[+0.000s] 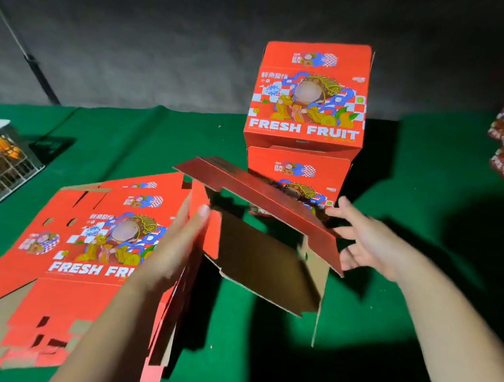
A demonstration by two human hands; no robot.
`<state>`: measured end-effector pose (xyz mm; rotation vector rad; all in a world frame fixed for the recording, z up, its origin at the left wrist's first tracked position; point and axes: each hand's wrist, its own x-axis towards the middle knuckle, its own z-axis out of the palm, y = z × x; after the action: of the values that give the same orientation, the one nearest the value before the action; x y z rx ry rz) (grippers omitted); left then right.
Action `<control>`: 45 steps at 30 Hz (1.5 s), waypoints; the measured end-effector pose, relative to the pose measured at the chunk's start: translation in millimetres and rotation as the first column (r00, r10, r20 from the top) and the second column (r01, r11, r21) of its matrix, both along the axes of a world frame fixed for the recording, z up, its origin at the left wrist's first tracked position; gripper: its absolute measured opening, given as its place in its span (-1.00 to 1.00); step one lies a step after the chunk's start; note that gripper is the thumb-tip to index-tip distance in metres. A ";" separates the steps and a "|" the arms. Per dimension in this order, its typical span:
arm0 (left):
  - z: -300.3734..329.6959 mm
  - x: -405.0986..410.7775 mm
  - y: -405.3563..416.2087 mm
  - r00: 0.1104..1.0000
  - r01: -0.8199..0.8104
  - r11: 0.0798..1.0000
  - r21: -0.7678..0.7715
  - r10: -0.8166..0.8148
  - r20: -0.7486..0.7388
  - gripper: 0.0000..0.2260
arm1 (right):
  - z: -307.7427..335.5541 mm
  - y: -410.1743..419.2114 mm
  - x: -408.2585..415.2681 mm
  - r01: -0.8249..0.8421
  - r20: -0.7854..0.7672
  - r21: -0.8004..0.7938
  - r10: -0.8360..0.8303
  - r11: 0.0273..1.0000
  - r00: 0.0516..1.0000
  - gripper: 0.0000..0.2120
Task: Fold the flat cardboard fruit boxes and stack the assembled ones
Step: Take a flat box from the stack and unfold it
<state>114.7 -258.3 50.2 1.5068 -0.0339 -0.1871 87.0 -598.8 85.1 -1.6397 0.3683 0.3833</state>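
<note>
Two assembled boxes [307, 104] stacked at back, red, printed "FRESH FRUIT". Flat blanks [68, 251] piled left on green cloth [387, 292], same print. Half-folded box [258, 242] mid-air: left hand [177, 245] grips its side panel, right hand [364, 239] fingers straight, touching the flap edge.

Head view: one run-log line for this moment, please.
step: folding | half-folded box: held up | left hand: grips its side | right hand: open | assembled stack: two
</note>
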 end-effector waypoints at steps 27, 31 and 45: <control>3.6 59.6 -40.6 0.973 -0.117 0.966 0.229 0.065 0.221 -0.67 | -59.0 17.4 8.4 0.420 0.916 -0.278 0.107 0.864 0.386 -0.39; 7.2 63.6 -39.4 0.919 -0.352 0.922 0.161 0.309 0.244 -0.89 | -42.1 22.6 27.8 0.682 0.757 -0.358 -0.229 0.637 0.612 -0.23; -2.0 -70.6 -101.1 0.879 0.023 0.998 0.058 -0.048 0.473 -0.44 | -15.5 30.0 21.9 0.229 0.424 -0.012 -0.202 0.973 0.883 -0.83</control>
<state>44.2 -359.4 48.2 1.5727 -0.4554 0.1599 109.0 -568.8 69.6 -1.6692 0.2320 -0.1558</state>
